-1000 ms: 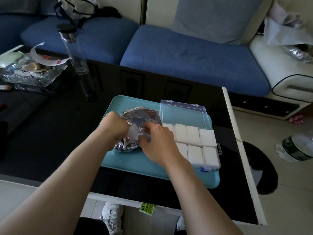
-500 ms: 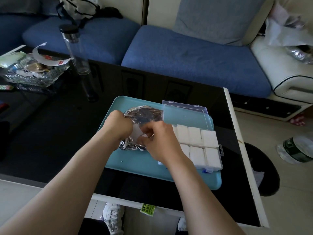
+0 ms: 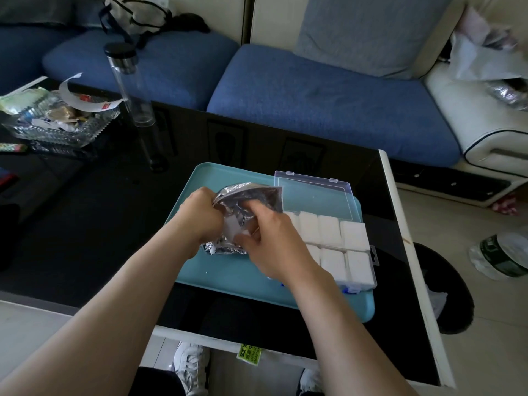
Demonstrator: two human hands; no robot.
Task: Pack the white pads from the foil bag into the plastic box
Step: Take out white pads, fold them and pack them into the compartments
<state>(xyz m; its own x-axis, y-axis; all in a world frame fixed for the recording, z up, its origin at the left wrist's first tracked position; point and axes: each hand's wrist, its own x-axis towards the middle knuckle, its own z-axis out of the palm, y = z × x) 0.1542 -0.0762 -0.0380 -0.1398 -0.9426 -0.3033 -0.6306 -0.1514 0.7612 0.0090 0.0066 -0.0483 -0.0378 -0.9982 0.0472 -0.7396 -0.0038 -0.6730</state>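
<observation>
– Now, the grip first: what do your hands hold?

– Your left hand [image 3: 200,215] clutches the left edge of the bag [image 3: 251,195], fingers curled over the foil at its mouth. Your right hand [image 3: 274,247] reaches into that mouth, thumb and fingers curled on a white pad [image 3: 241,232], which is largely hidden by foil.

– And where does your bag lie?

– Crumpled, on the left half of the tray [image 3: 228,275]. In this view its right edge overlaps the left edge of the lid [image 3: 314,195]; whether they touch cannot be told. The box [image 3: 374,252] stands just beside the bag on the tray's right half, its lid tilted back and open. Pads [image 3: 353,235] sit in it in two rows, side by side and touching. Your right hand hides the rows' left end.

– What surrounds your tray?

– Your tray rests at the near right corner of the black table [image 3: 85,224]. A bottle [image 3: 134,90] stands upright at the far left, with a dish [image 3: 57,130] of wrappers further left. Behind the table runs the sofa [image 3: 314,104].
</observation>
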